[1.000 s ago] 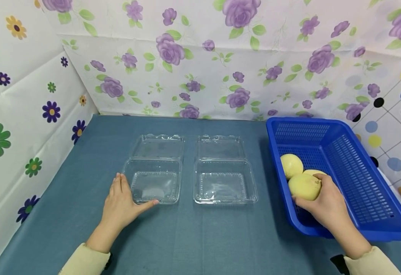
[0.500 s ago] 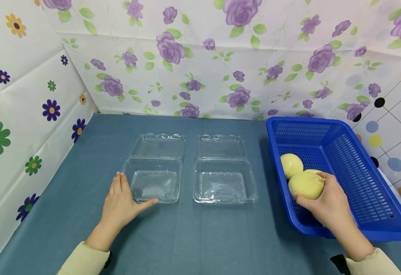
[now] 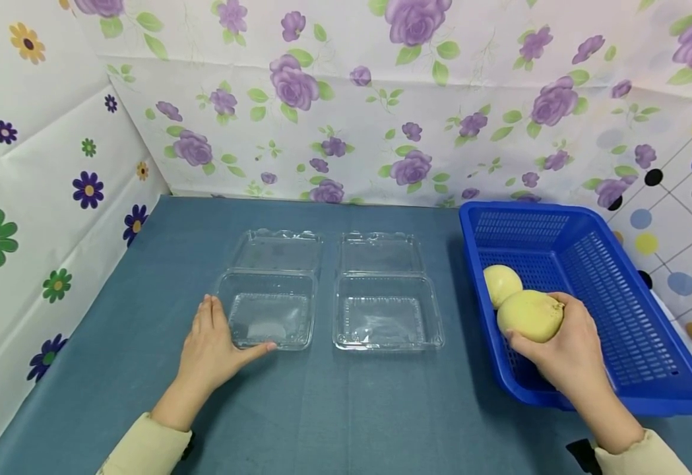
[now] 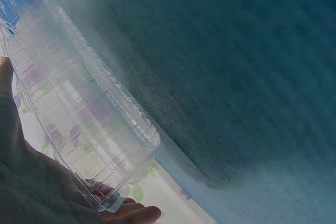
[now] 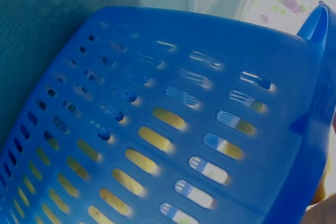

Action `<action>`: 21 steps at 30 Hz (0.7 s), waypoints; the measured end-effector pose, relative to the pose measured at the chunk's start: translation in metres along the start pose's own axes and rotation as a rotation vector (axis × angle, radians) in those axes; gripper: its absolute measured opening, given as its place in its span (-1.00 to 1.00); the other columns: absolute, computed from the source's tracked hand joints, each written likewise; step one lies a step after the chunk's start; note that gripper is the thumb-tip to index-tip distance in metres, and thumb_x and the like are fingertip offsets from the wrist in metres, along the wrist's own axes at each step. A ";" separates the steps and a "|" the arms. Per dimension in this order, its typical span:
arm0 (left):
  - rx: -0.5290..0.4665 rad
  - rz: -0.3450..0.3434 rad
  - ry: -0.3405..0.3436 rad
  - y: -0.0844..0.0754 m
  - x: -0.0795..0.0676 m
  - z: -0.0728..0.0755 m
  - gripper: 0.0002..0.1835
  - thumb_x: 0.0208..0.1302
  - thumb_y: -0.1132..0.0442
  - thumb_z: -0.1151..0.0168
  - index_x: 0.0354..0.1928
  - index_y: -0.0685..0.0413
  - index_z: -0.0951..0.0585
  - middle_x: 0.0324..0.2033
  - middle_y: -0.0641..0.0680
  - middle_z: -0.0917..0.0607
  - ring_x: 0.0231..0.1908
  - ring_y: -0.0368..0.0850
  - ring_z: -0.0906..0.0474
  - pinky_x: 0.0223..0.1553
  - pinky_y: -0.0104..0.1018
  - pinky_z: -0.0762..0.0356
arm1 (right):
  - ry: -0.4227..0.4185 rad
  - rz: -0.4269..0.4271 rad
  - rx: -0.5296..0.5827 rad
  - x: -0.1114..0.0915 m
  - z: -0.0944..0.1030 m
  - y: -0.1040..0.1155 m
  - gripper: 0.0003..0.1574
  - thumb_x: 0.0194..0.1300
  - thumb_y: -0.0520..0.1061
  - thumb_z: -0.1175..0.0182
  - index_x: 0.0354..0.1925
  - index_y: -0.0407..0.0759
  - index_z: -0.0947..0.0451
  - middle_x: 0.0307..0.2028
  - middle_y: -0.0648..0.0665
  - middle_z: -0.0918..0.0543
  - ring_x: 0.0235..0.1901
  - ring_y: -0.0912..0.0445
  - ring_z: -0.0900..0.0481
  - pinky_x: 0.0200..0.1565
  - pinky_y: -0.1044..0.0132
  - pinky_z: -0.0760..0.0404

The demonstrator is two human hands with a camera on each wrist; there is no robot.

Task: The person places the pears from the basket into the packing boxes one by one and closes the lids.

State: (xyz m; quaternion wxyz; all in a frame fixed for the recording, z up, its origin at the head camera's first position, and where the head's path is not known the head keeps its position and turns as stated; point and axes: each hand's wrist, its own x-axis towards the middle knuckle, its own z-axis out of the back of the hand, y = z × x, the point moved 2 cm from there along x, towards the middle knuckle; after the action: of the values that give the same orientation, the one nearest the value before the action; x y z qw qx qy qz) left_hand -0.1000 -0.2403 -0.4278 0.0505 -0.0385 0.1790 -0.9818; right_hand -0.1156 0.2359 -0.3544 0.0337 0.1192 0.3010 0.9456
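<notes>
My right hand point(image 3: 568, 349) grips a pale yellow, smooth, oval fruit point(image 3: 530, 316) with a small brown mark at one end. It is held inside the blue basket, and a second yellow fruit point(image 3: 502, 285) lies just behind it. My left hand point(image 3: 209, 349) rests against the left clear plastic clamshell box point(image 3: 271, 313), straight fingers along its left side and thumb at its front edge. The left wrist view shows the box point(image 4: 89, 103) between the thumb and fingers. In the right wrist view, yellow fruit point(image 5: 142, 161) shows through the basket's slots; the right hand is mostly hidden.
Another clear clamshell box point(image 3: 388, 313) stands with its lid folded back, between the left box and the basket. The blue slotted basket point(image 3: 666, 343) fills the right side of the blue-green tablecloth point(image 3: 346, 409). Flower-patterned sheets point(image 3: 346, 132) border the table's back and left.
My right hand has brought the fruit slightly up and to the right, and it now covers the fruit behind it. The left box and left hand have shifted a little to the right.
</notes>
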 end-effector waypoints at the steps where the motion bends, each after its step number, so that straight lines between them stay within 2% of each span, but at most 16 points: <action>1: 0.002 0.000 0.000 0.000 0.000 0.000 0.44 -0.21 -0.45 -0.36 0.35 0.63 0.03 0.34 0.60 -0.02 0.31 0.52 -0.02 0.16 0.37 -0.22 | -0.002 -0.003 0.001 0.000 0.000 0.000 0.01 -0.16 -0.13 -0.47 0.18 -0.48 -0.22 -0.07 -0.46 -0.42 -0.17 -0.25 -0.36 -0.32 0.06 -0.26; 9: 0.006 0.006 0.006 0.000 0.000 -0.001 0.45 -0.21 -0.46 -0.34 0.35 0.63 0.03 0.34 0.60 -0.02 0.31 0.52 -0.02 0.16 0.36 -0.23 | -0.018 -0.006 0.003 -0.004 0.000 0.003 0.01 -0.16 -0.13 -0.46 0.19 -0.46 -0.21 -0.06 -0.45 -0.41 -0.15 -0.26 -0.33 -0.30 0.04 -0.22; 21: 0.001 0.014 0.017 -0.001 0.000 0.000 0.45 -0.20 -0.46 -0.34 0.35 0.64 0.04 0.34 0.60 -0.01 0.31 0.52 -0.01 0.16 0.37 -0.22 | -0.043 0.036 0.030 -0.005 -0.001 0.012 0.00 -0.19 -0.14 -0.46 0.19 -0.45 -0.24 -0.04 -0.45 -0.43 -0.13 -0.26 -0.35 -0.31 0.00 -0.27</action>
State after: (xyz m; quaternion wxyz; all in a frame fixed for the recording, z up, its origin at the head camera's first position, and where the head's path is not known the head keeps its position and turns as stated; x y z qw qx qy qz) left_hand -0.1000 -0.2393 -0.4270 0.0559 -0.0289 0.1793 -0.9818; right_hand -0.1110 0.2247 -0.3487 0.0211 0.1453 0.3120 0.9387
